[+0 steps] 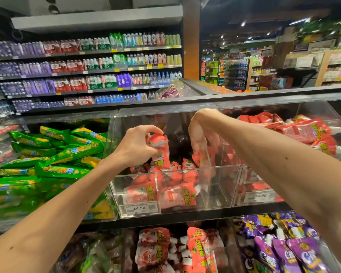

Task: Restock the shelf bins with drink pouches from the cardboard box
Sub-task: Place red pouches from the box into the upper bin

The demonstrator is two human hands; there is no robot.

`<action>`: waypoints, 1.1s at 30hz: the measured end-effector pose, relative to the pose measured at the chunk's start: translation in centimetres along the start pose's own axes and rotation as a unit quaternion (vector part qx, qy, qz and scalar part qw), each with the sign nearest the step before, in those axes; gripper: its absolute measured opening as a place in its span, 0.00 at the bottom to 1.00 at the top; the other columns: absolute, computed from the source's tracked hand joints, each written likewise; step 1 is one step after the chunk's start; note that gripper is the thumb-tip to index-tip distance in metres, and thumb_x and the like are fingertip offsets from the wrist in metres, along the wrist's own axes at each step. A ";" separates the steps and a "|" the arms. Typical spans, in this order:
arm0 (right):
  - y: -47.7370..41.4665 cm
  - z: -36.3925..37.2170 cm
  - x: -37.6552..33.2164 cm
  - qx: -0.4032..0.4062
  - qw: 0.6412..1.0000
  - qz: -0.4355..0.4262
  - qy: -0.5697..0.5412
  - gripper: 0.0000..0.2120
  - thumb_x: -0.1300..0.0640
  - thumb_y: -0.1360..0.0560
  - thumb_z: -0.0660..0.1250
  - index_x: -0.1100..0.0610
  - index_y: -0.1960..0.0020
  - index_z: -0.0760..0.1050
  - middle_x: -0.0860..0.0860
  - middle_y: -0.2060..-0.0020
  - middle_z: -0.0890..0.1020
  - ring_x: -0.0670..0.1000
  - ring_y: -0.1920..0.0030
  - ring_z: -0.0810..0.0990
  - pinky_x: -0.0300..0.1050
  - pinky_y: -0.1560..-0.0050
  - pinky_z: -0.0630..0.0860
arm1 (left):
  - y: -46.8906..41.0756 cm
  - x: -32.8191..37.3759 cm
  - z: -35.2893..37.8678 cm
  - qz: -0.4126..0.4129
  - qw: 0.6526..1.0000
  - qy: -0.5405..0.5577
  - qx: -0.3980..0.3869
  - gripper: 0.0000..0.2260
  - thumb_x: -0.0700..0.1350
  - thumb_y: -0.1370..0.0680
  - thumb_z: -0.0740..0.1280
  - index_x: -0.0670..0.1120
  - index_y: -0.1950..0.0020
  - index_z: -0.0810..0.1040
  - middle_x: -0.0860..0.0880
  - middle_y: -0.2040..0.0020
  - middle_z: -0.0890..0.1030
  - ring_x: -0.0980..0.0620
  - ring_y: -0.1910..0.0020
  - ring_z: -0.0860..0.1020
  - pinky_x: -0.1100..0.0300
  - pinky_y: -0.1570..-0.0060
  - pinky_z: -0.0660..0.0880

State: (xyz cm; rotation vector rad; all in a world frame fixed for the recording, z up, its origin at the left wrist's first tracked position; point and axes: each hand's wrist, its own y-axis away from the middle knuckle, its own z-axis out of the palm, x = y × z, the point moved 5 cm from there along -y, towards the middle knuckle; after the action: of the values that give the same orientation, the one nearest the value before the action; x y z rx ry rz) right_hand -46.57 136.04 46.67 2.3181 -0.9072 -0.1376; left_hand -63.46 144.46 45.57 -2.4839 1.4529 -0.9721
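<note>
Your left forearm [67, 196] and right forearm [276, 164] reach forward, bare, angling toward each other; your left hand [138, 143] curls fingers and thumb round the top of a red pouch [162, 154]; your right hand [202, 134] hangs from a sharply bent wrist, fingers pointing down, blurred, grip unclear.

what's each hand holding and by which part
Left hand pinches a red pouch by its top end. Right hand reaches onto a second pouch in the bin; grip unclear.
</note>
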 end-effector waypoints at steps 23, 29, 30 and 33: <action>4.0 -0.4 -3.4 0.222 0.888 -0.364 -0.172 0.21 0.53 0.27 0.73 0.49 0.35 0.73 0.43 0.51 0.84 0.44 0.52 0.81 0.40 0.54 0.74 | 1.6 1.0 -3.8 -0.041 0.986 0.132 0.090 0.21 0.38 0.31 0.79 0.55 0.45 0.77 0.49 0.53 0.80 0.52 0.54 0.79 0.57 0.52 0.76; 3.8 0.7 -4.0 0.245 0.861 -0.402 -0.193 0.17 0.60 0.26 0.73 0.53 0.39 0.75 0.51 0.48 0.82 0.48 0.57 0.81 0.41 0.60 0.77 | 2.6 -0.1 -4.0 -0.020 0.990 0.085 0.111 0.23 0.40 0.32 0.80 0.58 0.46 0.74 0.50 0.45 0.78 0.50 0.48 0.80 0.53 0.46 0.78; 3.6 0.9 -4.3 0.260 0.859 -0.400 -0.187 0.17 0.60 0.25 0.72 0.52 0.37 0.75 0.51 0.47 0.81 0.47 0.56 0.81 0.41 0.58 0.77 | 2.8 -0.3 -4.0 -0.016 0.991 0.058 0.121 0.23 0.40 0.32 0.79 0.57 0.46 0.74 0.50 0.46 0.78 0.51 0.49 0.79 0.57 0.49 0.78; 3.2 1.5 -5.0 0.317 0.851 -0.372 -0.189 0.20 0.53 0.22 0.69 0.50 0.31 0.70 0.50 0.42 0.79 0.49 0.47 0.79 0.45 0.47 0.75 | 3.2 -0.4 -4.4 -0.002 0.985 -0.013 0.172 0.20 0.40 0.31 0.79 0.49 0.44 0.74 0.49 0.50 0.78 0.50 0.53 0.78 0.64 0.60 0.71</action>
State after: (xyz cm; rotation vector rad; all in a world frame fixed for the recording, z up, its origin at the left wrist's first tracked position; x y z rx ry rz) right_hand -52.64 136.66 46.73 3.2424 -0.1414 -0.7381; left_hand -68.47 144.09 47.58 -2.2408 1.1577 -1.0822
